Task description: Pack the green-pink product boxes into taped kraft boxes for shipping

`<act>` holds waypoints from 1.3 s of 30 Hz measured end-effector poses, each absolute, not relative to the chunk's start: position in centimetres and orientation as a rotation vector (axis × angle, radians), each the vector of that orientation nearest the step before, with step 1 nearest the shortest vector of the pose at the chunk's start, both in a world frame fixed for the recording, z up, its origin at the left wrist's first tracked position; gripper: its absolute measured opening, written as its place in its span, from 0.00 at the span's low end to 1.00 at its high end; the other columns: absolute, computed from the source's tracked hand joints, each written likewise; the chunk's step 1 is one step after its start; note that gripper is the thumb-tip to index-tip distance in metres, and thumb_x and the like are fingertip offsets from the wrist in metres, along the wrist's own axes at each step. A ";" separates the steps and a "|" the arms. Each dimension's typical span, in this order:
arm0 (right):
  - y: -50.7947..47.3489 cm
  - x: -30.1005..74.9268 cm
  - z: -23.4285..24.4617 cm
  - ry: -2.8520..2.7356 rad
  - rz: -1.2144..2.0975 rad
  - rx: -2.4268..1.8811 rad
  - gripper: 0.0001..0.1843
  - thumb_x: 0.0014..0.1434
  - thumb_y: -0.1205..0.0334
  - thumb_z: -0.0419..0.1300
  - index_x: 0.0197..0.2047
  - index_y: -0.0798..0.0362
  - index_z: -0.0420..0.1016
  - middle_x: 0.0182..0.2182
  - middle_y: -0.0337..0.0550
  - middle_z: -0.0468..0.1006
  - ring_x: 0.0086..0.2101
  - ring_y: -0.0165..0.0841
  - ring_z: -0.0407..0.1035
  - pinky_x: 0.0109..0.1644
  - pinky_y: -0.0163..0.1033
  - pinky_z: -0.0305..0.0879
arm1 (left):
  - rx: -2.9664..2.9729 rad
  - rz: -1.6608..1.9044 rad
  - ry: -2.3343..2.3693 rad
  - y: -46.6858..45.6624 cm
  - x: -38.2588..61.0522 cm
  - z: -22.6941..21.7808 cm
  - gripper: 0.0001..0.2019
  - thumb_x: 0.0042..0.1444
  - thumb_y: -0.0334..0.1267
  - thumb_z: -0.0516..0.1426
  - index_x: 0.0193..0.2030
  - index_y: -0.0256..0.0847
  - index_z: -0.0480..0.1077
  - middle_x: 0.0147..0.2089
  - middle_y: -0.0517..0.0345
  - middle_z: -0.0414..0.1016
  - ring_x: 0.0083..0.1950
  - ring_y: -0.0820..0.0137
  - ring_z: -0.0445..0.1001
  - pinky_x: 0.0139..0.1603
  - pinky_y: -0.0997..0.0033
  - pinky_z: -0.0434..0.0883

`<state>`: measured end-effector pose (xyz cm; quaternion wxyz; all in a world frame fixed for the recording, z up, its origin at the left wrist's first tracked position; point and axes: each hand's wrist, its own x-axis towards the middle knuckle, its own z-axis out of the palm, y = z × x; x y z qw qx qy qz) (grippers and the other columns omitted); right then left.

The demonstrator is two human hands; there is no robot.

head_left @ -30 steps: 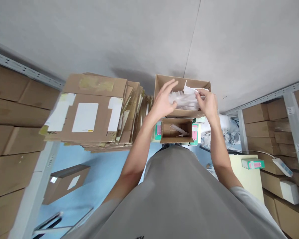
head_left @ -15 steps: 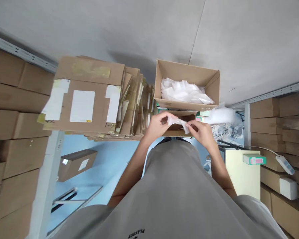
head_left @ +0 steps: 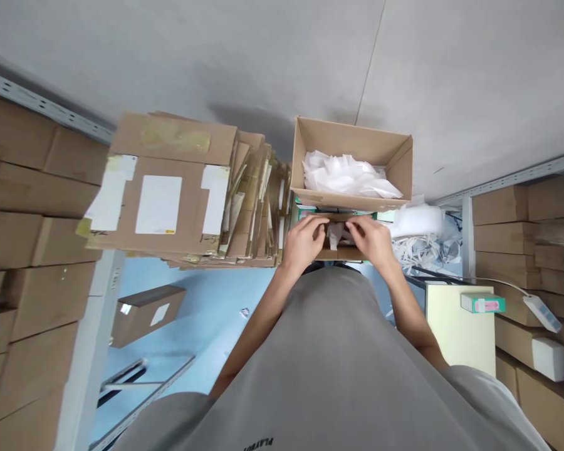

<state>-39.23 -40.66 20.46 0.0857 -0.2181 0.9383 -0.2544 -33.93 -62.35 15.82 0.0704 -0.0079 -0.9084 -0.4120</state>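
My left hand [head_left: 304, 241] and my right hand [head_left: 373, 241] are close together over a small open cardboard box [head_left: 339, 252] in front of my chest. Both hands have fingers curled on a small white plastic bag [head_left: 334, 233] at the mouth of that box. Just beyond stands a larger open cardboard box [head_left: 352, 200] with several crumpled white plastic bags [head_left: 350, 175] inside. My grey shirt hides the near side of the small box.
A tall pile of flattened cardboard [head_left: 178, 194] stands left of the boxes. Shelves of brown cartons [head_left: 28, 250] line both sides. White packing scraps [head_left: 418, 241] lie to the right, near a pale table [head_left: 455, 326] bearing a green-pink packet [head_left: 482, 304]. A carton [head_left: 145, 313] lies on the blue floor.
Both hands came out of the larger box with a white bag, drew back toward my chest, and now press it down into the small box.
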 end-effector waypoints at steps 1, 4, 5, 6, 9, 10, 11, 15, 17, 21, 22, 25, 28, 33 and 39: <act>-40.4 -40.0 21.6 2.869 -0.826 -0.650 0.19 0.84 0.53 0.54 0.57 0.48 0.86 0.52 0.49 0.89 0.49 0.42 0.84 0.55 0.41 0.75 | -0.008 -1.254 -2.677 -62.6 -34.2 16.6 0.13 0.75 0.32 0.56 0.55 0.46 0.82 0.56 0.53 0.88 0.58 0.62 0.86 0.64 0.61 0.80; -39.6 -43.5 24.4 3.069 -0.829 -0.550 0.19 0.83 0.52 0.55 0.57 0.49 0.86 0.54 0.53 0.87 0.51 0.44 0.81 0.58 0.46 0.75 | 0.035 -1.285 -2.567 -63.0 -35.0 18.4 0.12 0.77 0.34 0.56 0.54 0.46 0.83 0.54 0.53 0.88 0.55 0.63 0.86 0.61 0.63 0.80; -39.4 -44.9 25.0 3.106 -0.761 -0.499 0.17 0.82 0.53 0.57 0.58 0.49 0.86 0.55 0.54 0.87 0.54 0.47 0.80 0.60 0.48 0.75 | 0.048 -1.292 -2.552 -63.0 -35.2 18.8 0.12 0.76 0.34 0.56 0.53 0.46 0.83 0.53 0.53 0.88 0.54 0.63 0.86 0.60 0.63 0.80; -39.3 -46.3 25.4 3.115 -0.674 -0.441 0.15 0.80 0.55 0.60 0.58 0.50 0.86 0.56 0.56 0.86 0.57 0.49 0.78 0.61 0.50 0.75 | 0.062 -1.296 -2.548 -63.0 -35.4 19.0 0.11 0.76 0.35 0.57 0.52 0.46 0.83 0.52 0.53 0.88 0.53 0.63 0.86 0.59 0.63 0.80; -39.4 -50.1 25.6 2.985 -0.368 -0.254 0.13 0.72 0.62 0.68 0.57 0.53 0.88 0.53 0.58 0.87 0.59 0.54 0.77 0.64 0.55 0.75 | 0.100 -1.304 -2.573 -63.1 -35.3 18.6 0.11 0.75 0.35 0.57 0.52 0.46 0.83 0.52 0.54 0.88 0.51 0.63 0.86 0.57 0.64 0.81; -39.7 -51.1 25.5 2.919 -0.281 -0.206 0.13 0.70 0.65 0.69 0.56 0.54 0.88 0.53 0.59 0.88 0.58 0.55 0.78 0.65 0.56 0.75 | 0.106 -1.307 -2.586 -63.1 -35.1 18.2 0.11 0.75 0.35 0.57 0.52 0.46 0.83 0.52 0.54 0.88 0.50 0.64 0.86 0.56 0.64 0.81; -40.0 -51.9 25.4 2.865 -0.213 -0.179 0.13 0.69 0.68 0.68 0.56 0.55 0.88 0.53 0.60 0.88 0.58 0.55 0.80 0.65 0.56 0.75 | 0.111 -1.313 -2.599 -63.2 -34.8 17.8 0.12 0.75 0.34 0.56 0.52 0.46 0.83 0.52 0.54 0.88 0.50 0.64 0.86 0.55 0.65 0.81; -41.5 -53.7 25.3 2.826 -0.061 -0.217 0.18 0.70 0.70 0.66 0.60 0.57 0.88 0.58 0.65 0.86 0.59 0.57 0.82 0.64 0.56 0.77 | 0.146 -1.333 -2.652 -63.5 -33.5 16.1 0.12 0.75 0.35 0.56 0.52 0.45 0.83 0.53 0.53 0.88 0.47 0.64 0.86 0.54 0.65 0.81; -41.8 -54.1 25.2 2.788 0.026 -0.216 0.21 0.69 0.68 0.68 0.64 0.59 0.86 0.61 0.69 0.85 0.60 0.59 0.82 0.64 0.56 0.78 | 0.180 -1.330 -2.676 -63.6 -33.0 15.6 0.12 0.74 0.35 0.56 0.52 0.46 0.83 0.53 0.53 0.88 0.47 0.64 0.86 0.54 0.64 0.81; -41.3 -54.7 24.9 2.697 0.100 -0.195 0.22 0.70 0.69 0.67 0.65 0.60 0.85 0.61 0.69 0.86 0.62 0.59 0.81 0.65 0.55 0.78 | 0.222 -1.312 -2.698 -63.9 -32.6 14.8 0.12 0.73 0.34 0.57 0.52 0.45 0.83 0.53 0.53 0.88 0.47 0.63 0.86 0.55 0.65 0.80; -41.1 -54.8 24.9 2.728 0.074 -0.203 0.21 0.72 0.68 0.66 0.66 0.60 0.85 0.61 0.69 0.86 0.62 0.59 0.81 0.66 0.56 0.77 | 0.226 -1.306 -2.701 -63.9 -32.5 14.7 0.12 0.73 0.34 0.57 0.52 0.45 0.83 0.52 0.52 0.88 0.46 0.63 0.86 0.55 0.65 0.80; -40.7 -54.9 24.9 2.759 -0.053 -0.268 0.22 0.75 0.57 0.66 0.67 0.55 0.85 0.60 0.62 0.88 0.62 0.56 0.82 0.66 0.53 0.76 | 0.216 -1.301 -2.730 -64.0 -32.4 14.2 0.12 0.73 0.34 0.57 0.52 0.46 0.83 0.52 0.52 0.88 0.45 0.63 0.86 0.54 0.64 0.80; -40.8 -55.1 24.9 2.577 -0.121 -0.378 0.24 0.70 0.53 0.73 0.66 0.50 0.86 0.56 0.51 0.91 0.58 0.47 0.84 0.65 0.45 0.77 | 0.185 -1.316 -2.753 -63.9 -32.2 13.9 0.12 0.74 0.34 0.56 0.53 0.46 0.82 0.53 0.52 0.88 0.46 0.62 0.87 0.54 0.63 0.80; -41.5 -55.4 24.1 2.544 -0.055 -0.385 0.21 0.66 0.60 0.76 0.61 0.51 0.89 0.57 0.52 0.90 0.58 0.43 0.84 0.63 0.40 0.76 | 0.145 -1.334 -2.755 -63.6 -32.4 14.1 0.12 0.75 0.35 0.56 0.54 0.46 0.82 0.55 0.52 0.88 0.51 0.60 0.87 0.57 0.62 0.80; -42.2 -55.3 24.3 2.489 0.197 -0.357 0.18 0.67 0.65 0.74 0.59 0.56 0.90 0.62 0.61 0.87 0.60 0.49 0.84 0.61 0.43 0.78 | 0.102 -1.359 -2.747 -63.7 -32.8 14.3 0.12 0.75 0.35 0.55 0.54 0.47 0.82 0.54 0.52 0.88 0.54 0.59 0.87 0.58 0.61 0.80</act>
